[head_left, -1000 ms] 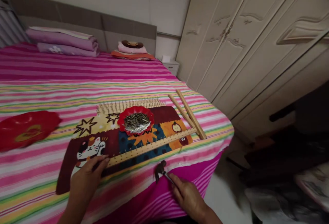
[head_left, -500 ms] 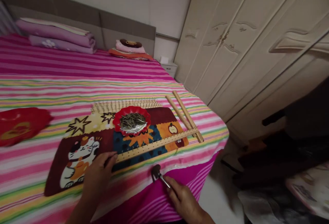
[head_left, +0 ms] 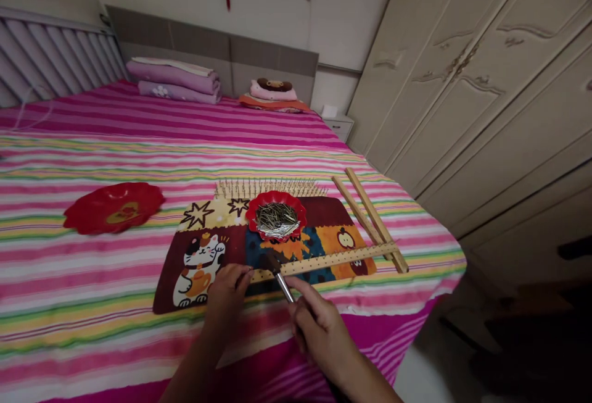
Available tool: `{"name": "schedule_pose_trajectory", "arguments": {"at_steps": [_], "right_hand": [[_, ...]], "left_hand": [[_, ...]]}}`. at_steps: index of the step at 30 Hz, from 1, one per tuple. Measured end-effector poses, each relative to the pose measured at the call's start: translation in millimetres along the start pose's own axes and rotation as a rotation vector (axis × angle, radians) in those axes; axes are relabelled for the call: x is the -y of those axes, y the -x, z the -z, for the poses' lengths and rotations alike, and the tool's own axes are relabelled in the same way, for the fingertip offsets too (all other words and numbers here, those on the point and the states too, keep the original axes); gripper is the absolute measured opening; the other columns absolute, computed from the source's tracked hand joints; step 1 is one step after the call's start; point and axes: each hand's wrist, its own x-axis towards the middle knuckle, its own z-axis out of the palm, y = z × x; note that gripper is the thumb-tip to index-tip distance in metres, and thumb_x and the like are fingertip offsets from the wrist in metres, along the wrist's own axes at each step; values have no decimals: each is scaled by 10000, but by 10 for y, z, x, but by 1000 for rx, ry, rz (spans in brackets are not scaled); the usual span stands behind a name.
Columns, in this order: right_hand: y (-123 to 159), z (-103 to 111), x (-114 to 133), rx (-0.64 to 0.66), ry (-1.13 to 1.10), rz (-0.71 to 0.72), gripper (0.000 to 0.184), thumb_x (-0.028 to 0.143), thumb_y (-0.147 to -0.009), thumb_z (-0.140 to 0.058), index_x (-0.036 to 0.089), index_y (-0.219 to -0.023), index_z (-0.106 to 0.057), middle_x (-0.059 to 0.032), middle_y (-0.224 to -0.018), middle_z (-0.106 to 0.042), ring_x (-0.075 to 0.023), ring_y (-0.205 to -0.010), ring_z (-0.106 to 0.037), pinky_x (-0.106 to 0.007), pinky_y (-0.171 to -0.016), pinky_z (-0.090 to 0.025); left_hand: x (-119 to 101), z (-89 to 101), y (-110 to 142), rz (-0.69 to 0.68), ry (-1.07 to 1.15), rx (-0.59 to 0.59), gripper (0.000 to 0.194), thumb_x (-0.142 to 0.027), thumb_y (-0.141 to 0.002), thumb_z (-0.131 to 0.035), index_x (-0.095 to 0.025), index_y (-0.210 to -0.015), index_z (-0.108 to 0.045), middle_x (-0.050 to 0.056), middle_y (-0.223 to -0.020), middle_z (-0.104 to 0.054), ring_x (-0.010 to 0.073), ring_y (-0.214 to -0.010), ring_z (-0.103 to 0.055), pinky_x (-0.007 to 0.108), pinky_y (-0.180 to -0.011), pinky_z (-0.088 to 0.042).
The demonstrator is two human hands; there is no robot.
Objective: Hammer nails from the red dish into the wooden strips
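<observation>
My right hand (head_left: 319, 326) is wrapped round the handle of a claw hammer (head_left: 283, 286). Its dark head is over the left part of a narrow wooden strip (head_left: 328, 260); whether it touches is unclear. Rows of small nails or nail holes run along the strip. At the strip's left end, my left hand (head_left: 229, 289) is closed, thumb and fingers pinching it. Both are over a patterned mat (head_left: 164, 289) with a cat drawing. Behind the strip, a red scalloped bowl (head_left: 252, 221) holds a heap of loose nails (head_left: 276, 220).
Wooden pieces bristling with upright nails (head_left: 272, 188) lie behind the bowl. Two bare wooden strips (head_left: 377, 230) lie at the right, under the worked strip's end. A red tray (head_left: 113, 208) is on the striped bedspread (head_left: 83, 279) at left. The bed's edge drops off at right.
The hammer has come up from beside the bed edge to over the strip's left part. My left hand stays at the strip's end. The view has swung left.
</observation>
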Motion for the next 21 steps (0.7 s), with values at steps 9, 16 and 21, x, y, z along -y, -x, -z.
{"name": "schedule_pose_trajectory", "arguments": {"at_steps": [9,16,21], "right_hand": [[-256,-172,58,51,87,-23,377,224,-863,-439,242,-1232,-518,87,-531,-463,-53,-360,-390,-142,-340,-313],[-262,-209,108,79,228,86,368,160,-849,-431,228,-1185,-565,91,-501,-382,-66,-398,-325,-167,-380,-272],[-142,-116,56,111,179,59,371,183,-869,-413,234,-1218,-530,84,-524,-415,-78,-428,-365,-180,-412,-310]], "left_hand": [[42,-62,5,-100,-79,-36,293,-348,-824,-405,-222,-693,-635,36,-713,-647,171,-714,-571,294,-674,-430],[59,-69,19,-97,-117,-23,221,-295,-790,-453,-216,-623,-575,17,-649,-591,165,-680,-535,276,-619,-395],[55,-60,9,-106,-125,-24,229,-292,-786,-459,-217,-592,-554,14,-637,-582,161,-662,-528,277,-619,-397]]}}
